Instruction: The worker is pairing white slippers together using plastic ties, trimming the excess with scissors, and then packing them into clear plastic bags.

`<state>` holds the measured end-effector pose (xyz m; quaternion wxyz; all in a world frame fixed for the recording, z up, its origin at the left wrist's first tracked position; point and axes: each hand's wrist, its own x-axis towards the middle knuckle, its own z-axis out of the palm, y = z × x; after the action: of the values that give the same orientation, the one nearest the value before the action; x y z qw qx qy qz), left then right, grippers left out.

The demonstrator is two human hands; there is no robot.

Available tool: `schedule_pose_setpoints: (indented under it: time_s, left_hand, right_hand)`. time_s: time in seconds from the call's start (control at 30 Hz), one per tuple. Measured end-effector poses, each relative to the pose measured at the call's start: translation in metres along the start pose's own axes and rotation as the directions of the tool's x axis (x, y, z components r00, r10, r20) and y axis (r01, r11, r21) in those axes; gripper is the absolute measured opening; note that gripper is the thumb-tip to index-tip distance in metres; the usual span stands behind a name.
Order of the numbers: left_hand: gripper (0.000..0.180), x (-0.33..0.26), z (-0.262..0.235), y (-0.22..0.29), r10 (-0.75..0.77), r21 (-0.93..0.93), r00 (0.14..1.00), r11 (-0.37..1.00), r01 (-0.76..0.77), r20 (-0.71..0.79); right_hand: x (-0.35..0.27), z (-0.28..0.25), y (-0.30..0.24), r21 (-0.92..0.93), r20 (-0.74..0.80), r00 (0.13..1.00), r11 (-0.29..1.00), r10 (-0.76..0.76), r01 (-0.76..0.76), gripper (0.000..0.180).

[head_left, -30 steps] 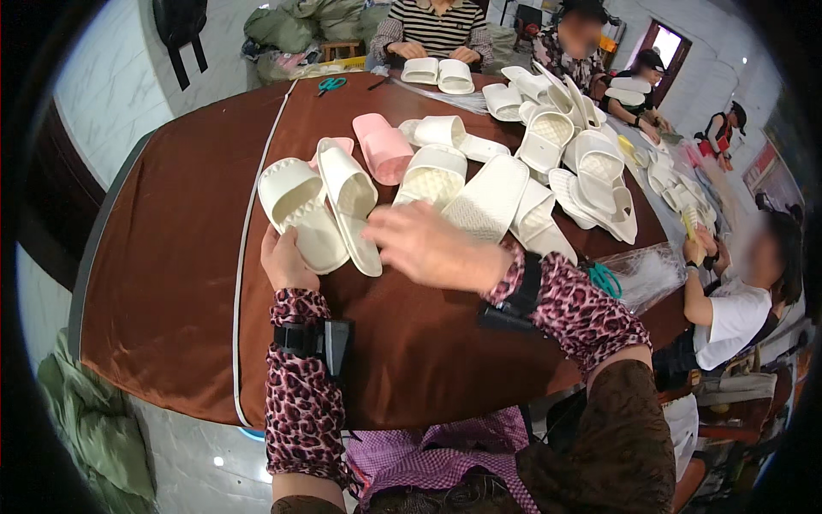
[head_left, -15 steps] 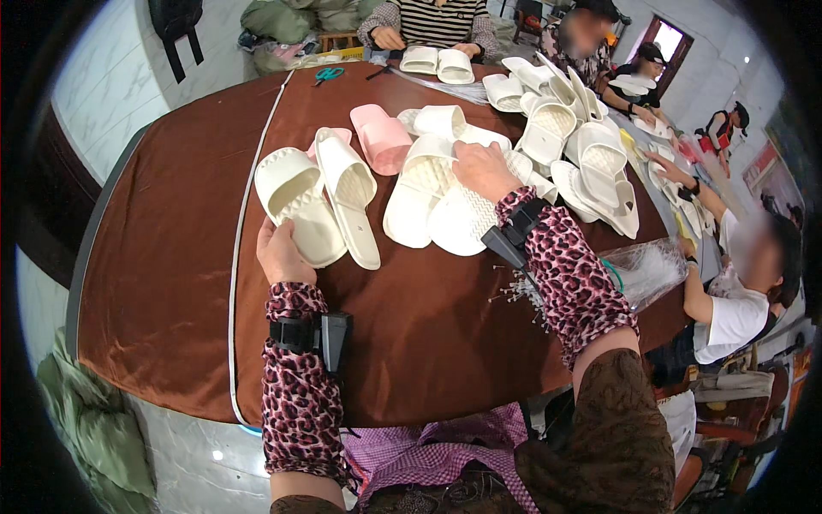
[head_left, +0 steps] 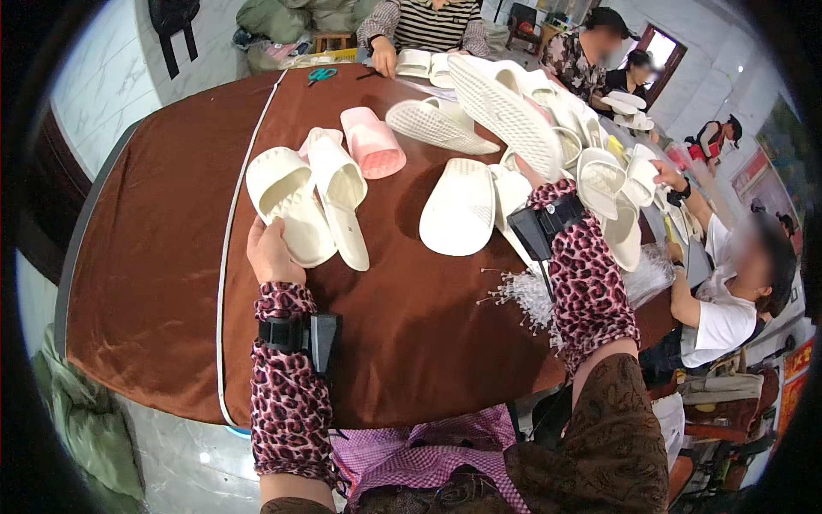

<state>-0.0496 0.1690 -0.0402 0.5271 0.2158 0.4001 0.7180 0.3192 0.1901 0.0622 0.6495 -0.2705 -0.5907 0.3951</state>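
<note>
My left hand grips the near side edge of a white slipper, its thumb on the footbed. Against that slipper leans a second white slipper, and a pink slipper lies just beyond. My right hand is at the near end of a raised white slipper, tilted with its patterned sole toward me; this slipper hides most of the fingers. Left of it a white slipper rests on its side. Nearer me, another lies sole up.
A heap of white slippers covers the table's right side. Thin clear plastic fasteners lie by my right forearm. Teal scissors are at the far edge. Co-workers sit opposite and along the right. A white cord crosses the brown cloth.
My right hand has moved right and away from me, and a white slipper is now raised with its sole showing. The middle slippers have shifted apart. My left hand keeps its grip.
</note>
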Motion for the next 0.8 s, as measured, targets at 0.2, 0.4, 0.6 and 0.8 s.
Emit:
schedule_pose_setpoints:
  time_s: [0.2, 0.4, 0.6, 0.8]
  left_hand:
    - [0.033, -0.001, 0.003, 0.001, -0.006, 0.014, 1.000, 1.000, 0.005, 0.023]
    - [0.033, -0.005, 0.007, 0.004, 0.033, 0.104, 0.999, 0.994, -0.036, 0.036]
    - [0.050, -0.002, 0.006, 0.003, 0.126, 0.201, 0.992, 0.973, -0.117, -0.030]
    - [0.052, 0.000, 0.007, 0.009, 0.383, 0.354, 0.922, 0.855, -0.379, 0.061]
  right_hand:
    - [-0.005, -0.030, 0.003, -0.338, 0.055, 0.913, 0.853, -0.404, 0.398, 0.038]
    - [-0.008, -0.043, -0.006, -0.974, 0.224, 0.780, -0.121, -0.584, 0.189, 0.038]
    - [-0.018, 0.031, -0.066, -0.370, -0.074, 0.917, 0.865, -0.391, 0.339, 0.039]
    - [-0.052, 0.099, -0.089, -0.714, 0.190, 0.902, 0.576, -0.388, 0.398, 0.043]
